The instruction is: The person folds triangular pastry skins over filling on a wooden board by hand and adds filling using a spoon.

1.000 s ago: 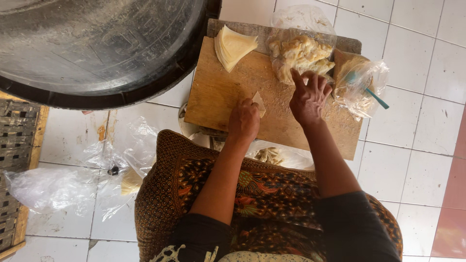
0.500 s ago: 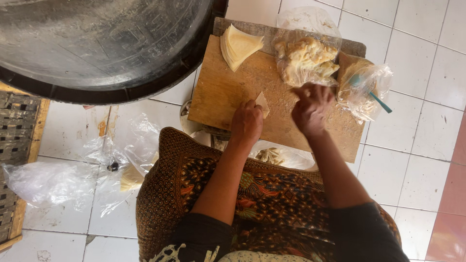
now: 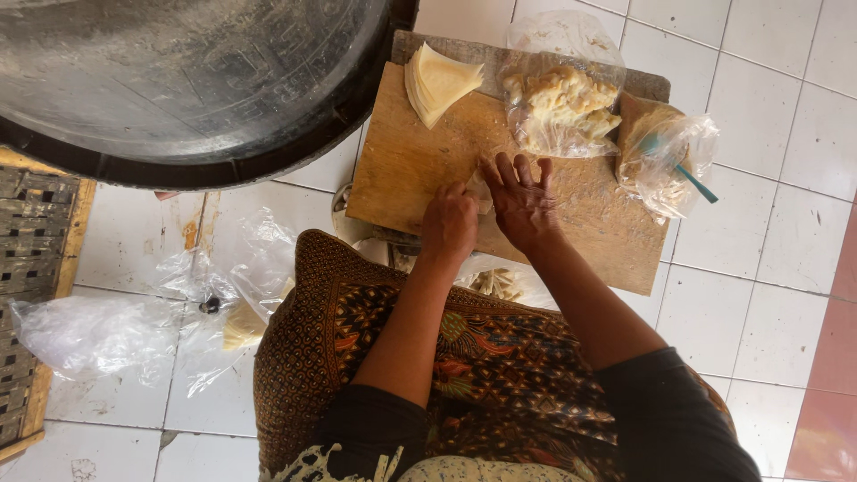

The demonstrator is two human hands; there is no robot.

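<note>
A wooden board (image 3: pixel 402 170) lies on the white tiled floor in front of my patterned lap. My left hand (image 3: pixel 449 225) is curled on a small pale wrapper piece (image 3: pixel 479 189) on the board. My right hand (image 3: pixel 522 198) lies beside it, fingers spread and pressing down on the same piece. A fanned stack of pale wrappers (image 3: pixel 437 82) sits at the board's far left. A clear bag of pale filling (image 3: pixel 561 107) rests at the far middle. A second bag (image 3: pixel 665 156) with a teal utensil in it sits at the far right.
A large dark metal wok (image 3: pixel 178 80) fills the upper left. Crumpled clear plastic bags (image 3: pixel 98 326) lie on the tiles at left, beside a wooden crate edge (image 3: pixel 36 295). Another bag with pale pieces (image 3: pixel 500 281) sits between board and lap.
My right hand drew back from the filling bag and came down flat beside my left hand on the wrapper piece. The view shifted slightly.
</note>
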